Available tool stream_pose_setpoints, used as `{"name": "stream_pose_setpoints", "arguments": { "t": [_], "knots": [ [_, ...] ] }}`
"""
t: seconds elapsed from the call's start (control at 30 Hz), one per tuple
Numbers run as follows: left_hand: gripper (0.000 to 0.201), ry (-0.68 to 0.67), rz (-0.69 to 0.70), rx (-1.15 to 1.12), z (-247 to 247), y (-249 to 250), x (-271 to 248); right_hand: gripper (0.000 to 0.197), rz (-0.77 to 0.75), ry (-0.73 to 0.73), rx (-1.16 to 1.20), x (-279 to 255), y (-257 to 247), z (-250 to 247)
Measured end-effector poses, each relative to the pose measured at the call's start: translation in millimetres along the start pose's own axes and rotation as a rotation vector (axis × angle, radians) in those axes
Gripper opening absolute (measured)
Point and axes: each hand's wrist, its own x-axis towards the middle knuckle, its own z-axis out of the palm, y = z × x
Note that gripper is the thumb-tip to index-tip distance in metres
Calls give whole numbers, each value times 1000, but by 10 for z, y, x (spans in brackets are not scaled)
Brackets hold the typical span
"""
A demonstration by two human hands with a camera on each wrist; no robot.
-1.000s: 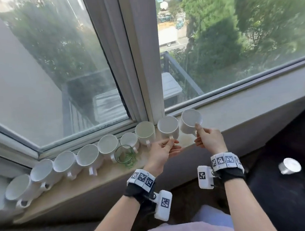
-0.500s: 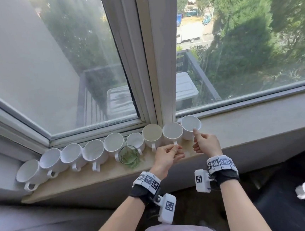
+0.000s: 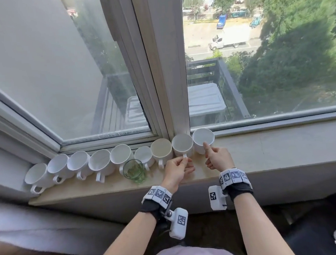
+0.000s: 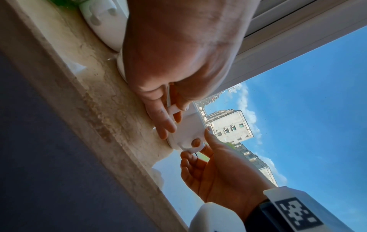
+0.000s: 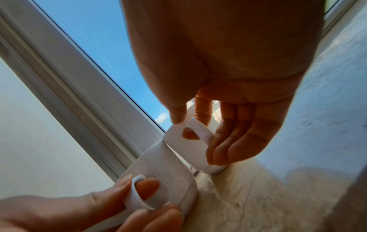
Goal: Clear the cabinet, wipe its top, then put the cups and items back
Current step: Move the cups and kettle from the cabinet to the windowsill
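Two end mugs on windowsill point(image 3: 246, 155) in our grip: left hand point(image 3: 178, 170) pinches handle of second mug point(image 3: 182, 145), right hand point(image 3: 218, 157) hooks handle of last mug point(image 3: 203, 139). We judge: placing step. Next: release gently, keep row tight.

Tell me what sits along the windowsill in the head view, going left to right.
Four white cups in a row, the first at → taller white cup → green glass, set in front → small white cup → beige-lined cup → cup held by the left hand → cup held by the right hand.
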Motion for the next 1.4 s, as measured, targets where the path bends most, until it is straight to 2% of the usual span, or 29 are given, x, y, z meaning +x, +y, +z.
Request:
{"name": "stream_pose_setpoints", "arguments": {
  "t": [0.53, 0.77, 0.9, 1.0, 1.07, 1.13, 1.23, 1.4],
  "knots": [
    [22, 113, 13, 149, 170, 2, 45, 60, -86, -66, -141, 34, -44, -63],
    [22, 137, -3, 263, 213, 101, 3, 41, -39, -39, -39, -6, -17, -120],
    [32, 151, 14, 382, 197, 157, -86, 41, -71, -6, -154, -26, -26, -247],
    [35, 222, 112, 653, 119, 234, -260, 40, -163, 91, -306, -110, -83, -293],
    [34, 267, 207, 880, 21, 280, -454, 39, -310, 155, -338, -234, -182, -264],
    [36, 297, 313, 1010, -131, 317, -707, 36, -486, 159, -295, -364, -300, -163],
    [43, 370, 379, 1147, -488, 328, -1158, 29, -676, 64, -218, -629, -525, 112],
    [66, 617, 315, 1303, -1409, 229, -2027, 33, -871, -188, -112, -1304, -831, 851]
  ]
}}
